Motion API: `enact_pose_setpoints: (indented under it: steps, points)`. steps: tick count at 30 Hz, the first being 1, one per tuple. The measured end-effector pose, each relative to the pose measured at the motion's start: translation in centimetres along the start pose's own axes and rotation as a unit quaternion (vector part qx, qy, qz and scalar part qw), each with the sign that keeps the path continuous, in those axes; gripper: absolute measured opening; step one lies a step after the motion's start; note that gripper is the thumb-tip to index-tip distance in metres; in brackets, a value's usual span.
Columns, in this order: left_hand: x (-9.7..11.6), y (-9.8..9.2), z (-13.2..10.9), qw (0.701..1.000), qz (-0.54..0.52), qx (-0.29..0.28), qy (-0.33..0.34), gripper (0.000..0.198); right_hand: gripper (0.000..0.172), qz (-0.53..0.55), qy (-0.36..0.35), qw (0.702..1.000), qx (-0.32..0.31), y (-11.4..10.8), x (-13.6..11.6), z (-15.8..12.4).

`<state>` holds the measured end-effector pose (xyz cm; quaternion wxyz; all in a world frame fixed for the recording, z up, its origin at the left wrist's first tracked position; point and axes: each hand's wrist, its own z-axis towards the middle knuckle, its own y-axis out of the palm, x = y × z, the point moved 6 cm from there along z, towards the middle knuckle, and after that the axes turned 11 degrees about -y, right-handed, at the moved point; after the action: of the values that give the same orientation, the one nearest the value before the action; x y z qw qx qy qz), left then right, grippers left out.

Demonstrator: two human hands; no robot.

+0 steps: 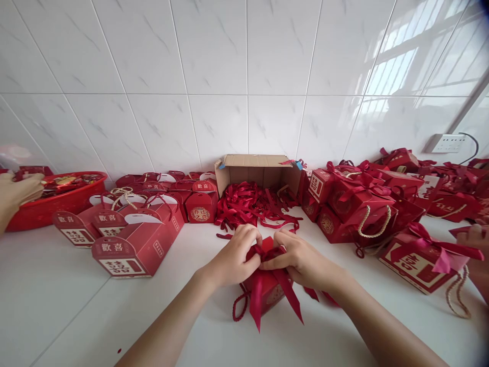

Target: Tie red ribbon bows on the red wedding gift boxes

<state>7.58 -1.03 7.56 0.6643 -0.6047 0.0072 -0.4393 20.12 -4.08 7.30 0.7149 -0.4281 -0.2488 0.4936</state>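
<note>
A small red gift box point(273, 298) stands on the white table in front of me, with a dark red cord handle point(240, 307) at its left side. A shiny red ribbon point(256, 300) lies over its top, its two tails hanging down the near side. My left hand point(239, 257) pinches the ribbon at the top of the box. From the other side my right hand point(300, 257) also has its fingers closed on the ribbon, close to the left fingertips. The knot or loop between them is mostly hidden by the fingers.
An open cardboard carton point(260, 176) spills loose red ribbons point(244, 204) behind the box. Unribboned red boxes point(141, 250) stand left, near a red basin point(76, 201) and a person's hand point(26, 191). Ribboned boxes point(361, 204) pile up right, where another person's hand point(473, 239) shows.
</note>
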Motion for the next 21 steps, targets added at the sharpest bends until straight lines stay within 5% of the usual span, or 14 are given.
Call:
enact_pose_setpoints:
  steps: [9,21]
  points:
    - [-0.9,0.5,0.3,0.998,-0.059,-0.016,-0.007,0.027,0.044,0.004,-0.014,1.000,0.028,0.0,0.1,-0.1]
    - [-0.6,-0.8,0.1,0.987,-0.053,0.139,0.055,0.019,0.045,-0.001,-0.004,1.000,0.023,0.2,0.3,-0.4]
